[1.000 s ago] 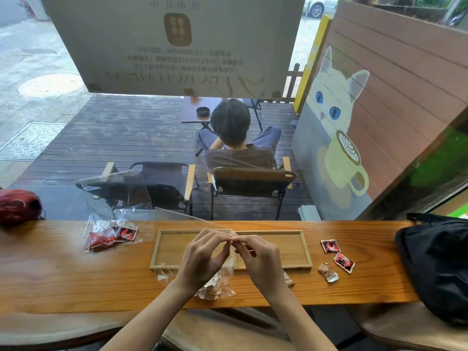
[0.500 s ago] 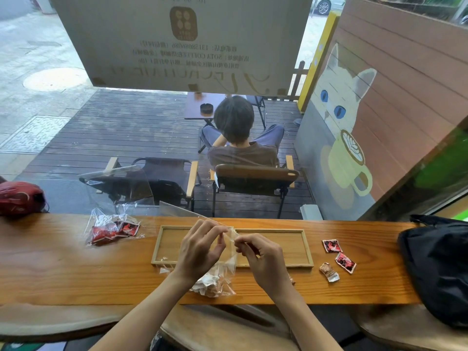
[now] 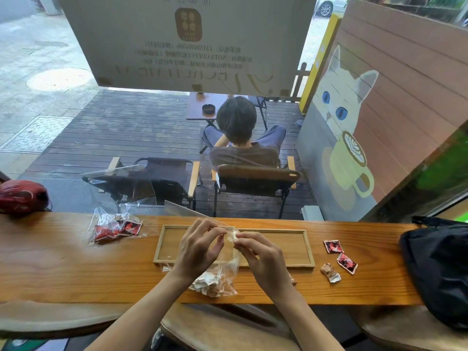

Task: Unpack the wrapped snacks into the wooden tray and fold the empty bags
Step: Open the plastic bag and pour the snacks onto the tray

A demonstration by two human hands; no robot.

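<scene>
A clear plastic bag (image 3: 217, 282) with pale wrapped snacks in its bottom hangs in front of the wooden tray (image 3: 291, 247). My left hand (image 3: 200, 249) and my right hand (image 3: 260, 257) both pinch the bag's top edge above the tray's middle. The tray holds nothing that I can see. A second clear bag (image 3: 114, 228) with red wrapped snacks lies on the counter to the left. Two red wrapped snacks (image 3: 340, 254) and one brown wrapped snack (image 3: 330, 272) lie loose to the right of the tray.
The tray rests on a narrow wooden counter (image 3: 63, 269) against a window. A black bag (image 3: 440, 269) sits at the counter's right end and a red bundle (image 3: 22, 196) at the left end. Outside, a person sits in a chair.
My hands have come closer together at the bag's top, and the right hand now pinches the edge. The view has tilted slightly.
</scene>
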